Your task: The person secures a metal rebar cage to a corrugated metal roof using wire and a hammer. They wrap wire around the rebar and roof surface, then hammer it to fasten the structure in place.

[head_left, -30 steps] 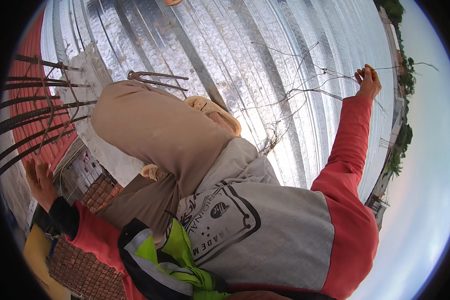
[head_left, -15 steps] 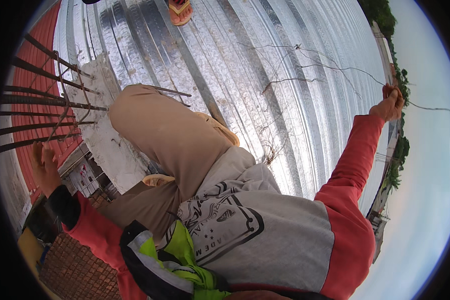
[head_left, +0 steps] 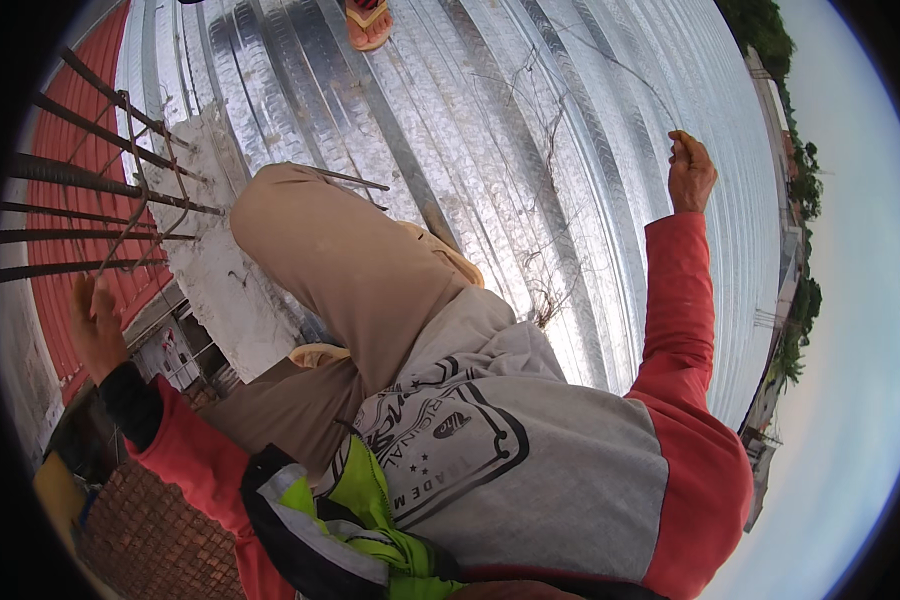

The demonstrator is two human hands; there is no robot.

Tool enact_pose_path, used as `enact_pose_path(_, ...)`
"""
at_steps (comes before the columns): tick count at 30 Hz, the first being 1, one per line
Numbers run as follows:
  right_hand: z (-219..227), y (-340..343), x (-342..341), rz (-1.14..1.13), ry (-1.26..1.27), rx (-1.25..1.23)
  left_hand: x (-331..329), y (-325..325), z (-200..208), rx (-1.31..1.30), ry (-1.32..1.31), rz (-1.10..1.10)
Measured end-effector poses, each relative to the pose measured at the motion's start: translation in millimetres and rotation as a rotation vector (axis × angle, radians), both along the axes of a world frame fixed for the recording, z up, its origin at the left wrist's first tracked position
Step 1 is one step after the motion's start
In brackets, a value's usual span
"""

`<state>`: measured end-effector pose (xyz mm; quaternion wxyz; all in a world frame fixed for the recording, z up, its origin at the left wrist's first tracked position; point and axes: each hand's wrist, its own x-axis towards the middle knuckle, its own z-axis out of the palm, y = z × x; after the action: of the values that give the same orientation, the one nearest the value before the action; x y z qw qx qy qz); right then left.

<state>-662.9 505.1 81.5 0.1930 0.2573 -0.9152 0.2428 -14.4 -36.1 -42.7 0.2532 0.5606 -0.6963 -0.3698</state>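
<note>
My right hand (head_left: pixel 692 175) is raised over the metal roofing, its fingers pinched on one end of a thin wire (head_left: pixel 630 72). The wire arcs up and away to the left above the sheets. At the far left my left hand (head_left: pixel 98 328) is open with its fingers upward, just below the lowest of several dark steel rebars (head_left: pixel 75 178). Whether its fingertips touch that bar I cannot tell. A thin bent stirrup (head_left: pixel 130 150) crosses the rebars, which stick out of a rough concrete column (head_left: pixel 225 285).
Shiny corrugated roofing (head_left: pixel 490 130) spreads ahead and right, with loose wire scraps (head_left: pixel 545 300) on it. Another person's sandalled foot (head_left: pixel 368 25) stands at the top. A red corrugated wall (head_left: pixel 65 225) lies beyond the rebars; brickwork (head_left: pixel 160 530) shows below left.
My right hand has moved left with the wire, which swung up and away. My left hand stays nearly where it was by the rebars.
</note>
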Motion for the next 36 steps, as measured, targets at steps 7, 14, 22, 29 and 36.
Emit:
enact_pose_path(7, -165, 23, -8, -0.273, 0.294, 0.675, 5, 7, -2, -0.012, -0.073, 0.0)
enact_pose_path(14, -328, 64, 60, -0.682, -0.739, 0.668, -2, 0, -12, 0.036, -0.164, 0.0)
enact_pose_path(22, -404, 136, 15, -0.951, -1.118, 0.124, -41, -2, -16, -0.04, -0.231, -0.071)
enact_pose_path(29, -376, 96, 48, -0.85, -1.288, -0.458, -63, 10, -17, -0.249, -0.325, -0.058)
enact_pose_path(36, -296, 84, 52, -0.595, -2.071, -0.63, -60, 25, 43, -0.078, 0.025, 0.447)
